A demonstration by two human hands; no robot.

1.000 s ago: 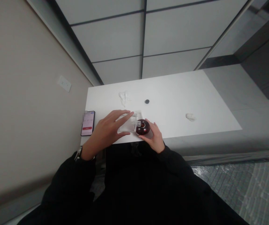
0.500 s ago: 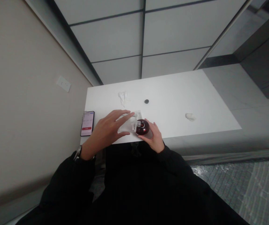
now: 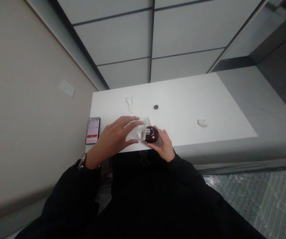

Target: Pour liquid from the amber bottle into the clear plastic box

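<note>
My left hand [image 3: 113, 137] grips a clear plastic pouch [image 3: 136, 131] between thumb and fingers, just above the near edge of the white table [image 3: 182, 99]. The pouch's small spout points right, toward a dark red round bottle [image 3: 153, 135]. My right hand [image 3: 164, 146] is wrapped round that bottle from below and tilts its mouth against the pouch's spout. Both sleeves are black, and a watch sits on my left wrist.
A phone [image 3: 92, 130] with a lit screen lies at the table's left edge. A crumpled white tissue [image 3: 131, 102] and a small black cap [image 3: 155, 107] lie farther back. Another white wad [image 3: 202, 123] lies to the right. A wall runs along the left.
Hardly anything moved: both hands hold the pouch and bottle in the same place, and the pouch has tipped very slightly.
</note>
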